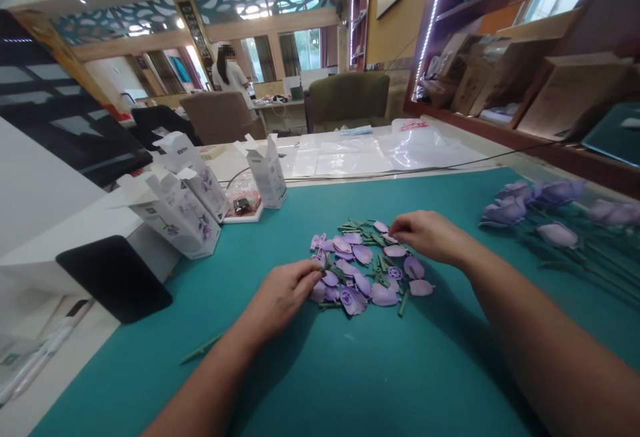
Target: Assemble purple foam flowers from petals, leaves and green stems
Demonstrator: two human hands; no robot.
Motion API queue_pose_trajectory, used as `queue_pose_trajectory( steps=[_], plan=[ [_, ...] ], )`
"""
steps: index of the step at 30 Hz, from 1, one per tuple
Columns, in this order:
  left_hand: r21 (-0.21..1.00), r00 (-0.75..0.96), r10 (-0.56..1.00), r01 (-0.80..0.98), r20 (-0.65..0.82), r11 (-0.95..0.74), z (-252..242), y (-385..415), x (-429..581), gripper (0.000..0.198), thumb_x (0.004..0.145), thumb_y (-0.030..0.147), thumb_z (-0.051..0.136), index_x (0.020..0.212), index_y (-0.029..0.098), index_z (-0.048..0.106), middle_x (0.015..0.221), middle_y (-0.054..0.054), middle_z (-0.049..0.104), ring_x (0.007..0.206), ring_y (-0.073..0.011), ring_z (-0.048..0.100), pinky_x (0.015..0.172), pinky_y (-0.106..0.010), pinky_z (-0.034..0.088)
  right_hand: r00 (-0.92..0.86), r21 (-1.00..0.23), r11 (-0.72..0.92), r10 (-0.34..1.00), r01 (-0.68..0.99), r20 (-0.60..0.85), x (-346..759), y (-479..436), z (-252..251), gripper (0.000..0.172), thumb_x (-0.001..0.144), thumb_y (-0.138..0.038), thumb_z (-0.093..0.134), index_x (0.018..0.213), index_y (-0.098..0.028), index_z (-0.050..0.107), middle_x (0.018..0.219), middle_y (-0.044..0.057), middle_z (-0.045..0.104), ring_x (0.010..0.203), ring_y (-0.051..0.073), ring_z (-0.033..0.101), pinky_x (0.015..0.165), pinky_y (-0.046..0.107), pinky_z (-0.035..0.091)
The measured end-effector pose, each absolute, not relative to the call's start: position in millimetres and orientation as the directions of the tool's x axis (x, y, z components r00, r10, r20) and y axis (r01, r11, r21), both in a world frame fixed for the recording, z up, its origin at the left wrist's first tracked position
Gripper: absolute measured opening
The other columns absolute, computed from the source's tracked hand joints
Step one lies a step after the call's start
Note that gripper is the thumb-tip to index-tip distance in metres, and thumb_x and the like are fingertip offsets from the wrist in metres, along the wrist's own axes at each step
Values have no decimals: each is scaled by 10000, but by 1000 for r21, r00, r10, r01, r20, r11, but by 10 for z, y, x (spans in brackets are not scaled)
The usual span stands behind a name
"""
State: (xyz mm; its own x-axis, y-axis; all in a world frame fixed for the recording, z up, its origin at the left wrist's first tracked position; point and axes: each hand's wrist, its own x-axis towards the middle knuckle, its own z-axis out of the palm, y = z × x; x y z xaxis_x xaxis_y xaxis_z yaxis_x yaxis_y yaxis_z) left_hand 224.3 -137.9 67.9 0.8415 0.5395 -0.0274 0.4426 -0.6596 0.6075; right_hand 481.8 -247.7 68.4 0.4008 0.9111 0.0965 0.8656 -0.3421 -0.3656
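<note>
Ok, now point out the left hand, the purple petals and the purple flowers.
Left hand (280, 296): head view, on the back of the hand.
Purple petals (363, 254): head view, on one petal in the middle of the pile.
Purple flowers (559, 192): head view, on the bloom of one flower.

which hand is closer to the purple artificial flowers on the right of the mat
Right. The right hand is at the upper right of the pile of purple petals, to the left of the purple artificial flowers and not touching them. The left hand is farther away, at the pile's left edge.
</note>
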Motion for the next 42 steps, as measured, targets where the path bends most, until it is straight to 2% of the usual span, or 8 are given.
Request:
queue_pose_trajectory(
  steps=[7,14,19,22,26,31,35,42],
  plan=[
    [585,837,546,458,-31,-669,703,-1384,2251,325,864,359,375,876,190,652,813,-20,674,746,-160,580,645,-232,404,365,-239,-377,926,895,-97,4716,-2451,678,198,760,-186,527,757,-240,718,746,36,711,657,177,601,508,263,327],
    [581,830,555,479,-54,-659,718,-1383,2255,355,856,384,365,905,186,656,843,-33,681,768,-177,586,657,-246,406,396,-142,-428,894,892,-208,4751,-2446,631,201,743,-203,552,819,-221,737,822,69,724,710,200,624,512,264,305],
    [579,825,561,491,-69,-651,725,-1390,2264,349,851,376,372,911,186,658,841,-30,686,766,-176,591,666,-247,405,419,-98,-456,869,884,-265,4716,-2411,576,180,744,-253,573,790,-190,735,779,100,712,699,205,635,512,256,306],
    [574,823,563,496,-73,-651,725,-1393,2264,350,850,379,373,913,188,660,855,-35,688,784,-180,594,672,-248,407,400,-112,-440,877,891,-265,4663,-2388,545,190,744,-298,587,783,-180,730,775,105,703,703,210,632,513,260,304],
    [571,828,555,491,-73,-658,722,-1389,2265,363,850,386,366,903,179,660,851,-42,685,780,-186,591,671,-256,408,385,-177,-427,894,887,-228,4685,-2380,544,176,751,-292,575,770,-208,728,746,57,700,658,170,606,508,252,302],
    [576,832,551,482,-65,-660,708,-1377,2266,362,848,382,366,912,178,658,854,-45,685,786,-187,590,673,-257,408,502,-224,-505,862,833,-75,4892,-2398,578,293,843,-325,453,890,-207,717,839,62,711,725,177,598,540,255,318],
    [584,835,546,476,-65,-658,686,-1364,2267,358,851,375,364,902,185,662,860,-43,683,793,-186,587,675,-255,406,562,-247,-545,827,801,-1,5025,-2330,546,321,859,-305,422,951,-205,713,928,75,716,803,202,606,571,264,339],
    [587,818,569,501,-82,-636,687,-1326,2267,371,849,391,365,926,181,662,885,-47,686,811,-193,594,706,-259,410,525,-272,-516,850,812,-45,5083,-2081,448,227,784,-289,545,922,-213,709,890,40,717,774,178,618,565,245,358]
  ],
)
